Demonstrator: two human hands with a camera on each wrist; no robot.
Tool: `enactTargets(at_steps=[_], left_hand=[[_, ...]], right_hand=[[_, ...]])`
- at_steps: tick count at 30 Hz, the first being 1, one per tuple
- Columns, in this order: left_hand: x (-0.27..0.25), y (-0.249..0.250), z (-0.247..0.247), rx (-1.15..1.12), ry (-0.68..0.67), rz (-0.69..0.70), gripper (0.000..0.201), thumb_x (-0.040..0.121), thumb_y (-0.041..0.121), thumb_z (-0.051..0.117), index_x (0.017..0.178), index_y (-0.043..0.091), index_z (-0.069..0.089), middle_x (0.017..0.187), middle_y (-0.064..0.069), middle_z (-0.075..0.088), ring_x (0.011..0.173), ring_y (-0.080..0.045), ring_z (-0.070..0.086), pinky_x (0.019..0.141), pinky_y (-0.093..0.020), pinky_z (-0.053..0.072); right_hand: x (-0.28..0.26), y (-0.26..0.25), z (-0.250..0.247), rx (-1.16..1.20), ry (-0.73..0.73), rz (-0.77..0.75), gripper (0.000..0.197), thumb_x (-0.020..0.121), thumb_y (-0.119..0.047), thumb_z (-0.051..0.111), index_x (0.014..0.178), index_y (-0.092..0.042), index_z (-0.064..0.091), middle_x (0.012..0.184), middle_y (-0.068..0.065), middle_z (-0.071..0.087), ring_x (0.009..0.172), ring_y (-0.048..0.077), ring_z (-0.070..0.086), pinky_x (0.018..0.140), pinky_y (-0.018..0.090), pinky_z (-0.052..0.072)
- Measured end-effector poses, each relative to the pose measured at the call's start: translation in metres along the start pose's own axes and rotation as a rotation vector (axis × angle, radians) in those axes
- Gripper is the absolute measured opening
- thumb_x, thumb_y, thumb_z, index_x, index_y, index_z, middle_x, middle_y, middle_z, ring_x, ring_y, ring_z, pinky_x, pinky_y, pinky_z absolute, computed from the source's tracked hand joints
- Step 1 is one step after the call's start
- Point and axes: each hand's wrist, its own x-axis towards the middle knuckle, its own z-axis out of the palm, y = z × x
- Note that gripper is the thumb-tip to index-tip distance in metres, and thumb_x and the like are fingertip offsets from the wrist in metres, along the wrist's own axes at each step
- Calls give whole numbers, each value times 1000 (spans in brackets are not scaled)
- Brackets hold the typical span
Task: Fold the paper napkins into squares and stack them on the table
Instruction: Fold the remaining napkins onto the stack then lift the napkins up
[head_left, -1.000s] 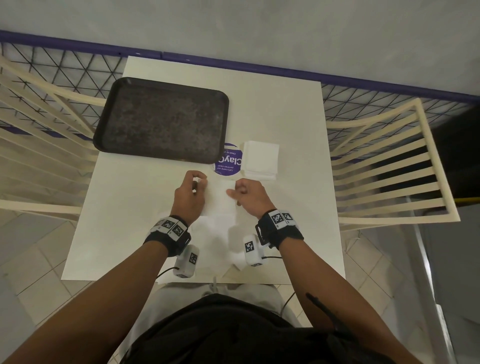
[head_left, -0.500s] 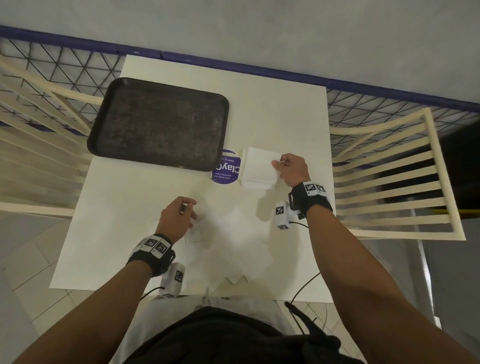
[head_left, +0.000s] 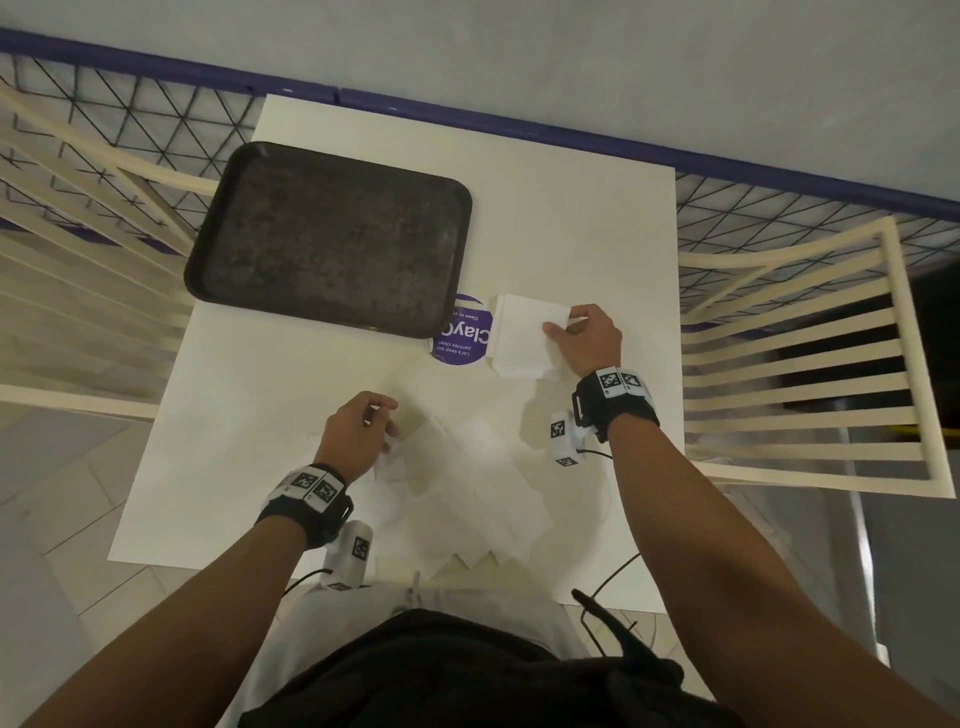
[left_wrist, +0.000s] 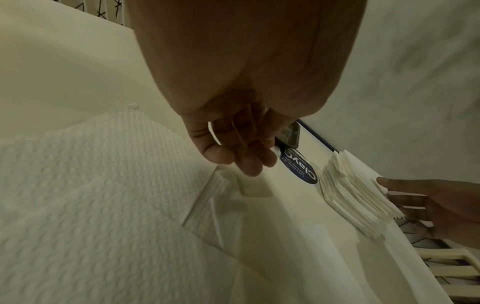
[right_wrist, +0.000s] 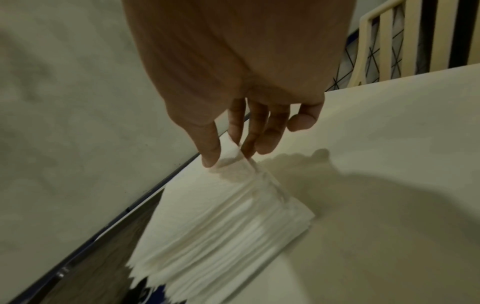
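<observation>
A stack of folded white napkins lies on the white table, right of a purple round sticker. My right hand is at the stack's far right corner. Its thumb lies on top and its fingers pinch the corner of the top folded napkin. Several unfolded embossed napkins are spread at the near edge. My left hand hangs just over their far left part, fingers loosely curled, holding nothing.
A dark empty tray sits at the far left of the table, its corner over the sticker. Cream slatted chairs stand on both sides. A wire-mesh fence with a purple rail runs behind the table.
Both hands were together on a napkin in the middle. My right hand has since gone far right to the stack with the folded napkin; my left hand has drawn back over the loose napkins.
</observation>
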Motion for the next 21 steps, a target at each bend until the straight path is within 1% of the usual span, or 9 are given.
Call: enactTargets(at_steps=[2, 5, 7, 10, 12, 14, 18, 20, 21], left_hand=[[0, 1, -2, -8, 6, 7, 20, 105, 16, 49, 103, 25, 67, 78, 2, 75, 61, -18, 70, 63, -27, 52], [-1, 0, -5, -8, 7, 18, 21, 105, 15, 49, 103, 24, 68, 77, 3, 75, 60, -16, 70, 63, -25, 49], [-2, -2, -8, -5, 5, 27, 21, 104, 15, 49, 103, 24, 68, 78, 3, 75, 60, -16, 71, 63, -26, 49], [-4, -3, -11, -9, -2, 30, 20, 103, 15, 49, 103, 23, 68, 80, 2, 76, 61, -18, 71, 61, -26, 49], [-8, -7, -13, -20, -4, 18, 20, 103, 15, 50, 103, 21, 68, 81, 1, 76, 61, -18, 71, 60, -25, 48], [-13, -12, -15, -21, -11, 5, 19, 102, 15, 50, 103, 21, 69, 82, 1, 76, 62, -19, 71, 59, -23, 47], [-23, -28, -18, 0, -45, -33, 18, 100, 18, 51, 102, 22, 68, 81, 3, 76, 62, -18, 72, 59, -26, 48], [-29, -37, -21, 33, -67, -58, 16, 100, 19, 52, 100, 23, 68, 81, 4, 77, 62, -17, 72, 60, -26, 48], [-31, -41, -24, 55, -84, -70, 15, 100, 20, 53, 100, 24, 68, 81, 4, 77, 62, -16, 73, 60, -26, 48]], right_hand=[[-8, 0, 1, 26, 51, -24, 45, 79, -42, 80, 115, -24, 59, 99, -1, 65, 93, 19, 63, 85, 34, 51], [-26, -3, 5, 63, 138, -84, 46, 81, -33, 78, 121, -23, 56, 108, 3, 60, 93, 17, 59, 86, 32, 48], [-44, -6, 11, 101, 175, -163, 38, 84, -23, 74, 117, -22, 57, 102, 4, 60, 89, 16, 58, 82, 27, 47], [-75, -11, 27, 163, 146, -275, 21, 85, -12, 68, 102, -23, 63, 86, 3, 63, 78, 15, 60, 69, 18, 43], [-98, -11, 44, 166, 45, -340, 15, 85, -9, 67, 94, -21, 68, 78, 1, 65, 70, 9, 59, 66, 15, 43], [-122, -11, 64, 135, -111, -388, 11, 85, -9, 69, 90, -18, 71, 76, -1, 67, 64, 2, 57, 65, 10, 42], [-160, -5, 97, -13, -425, -470, 7, 84, -10, 73, 89, -15, 75, 82, -1, 72, 67, -10, 58, 67, 3, 39], [-174, -2, 112, -113, -521, -494, 5, 85, -14, 75, 90, -15, 75, 84, -4, 70, 66, -9, 56, 67, 4, 37], [-179, -2, 118, -160, -540, -498, 6, 85, -17, 76, 91, -16, 75, 84, -6, 69, 69, -6, 56, 69, 10, 39]])
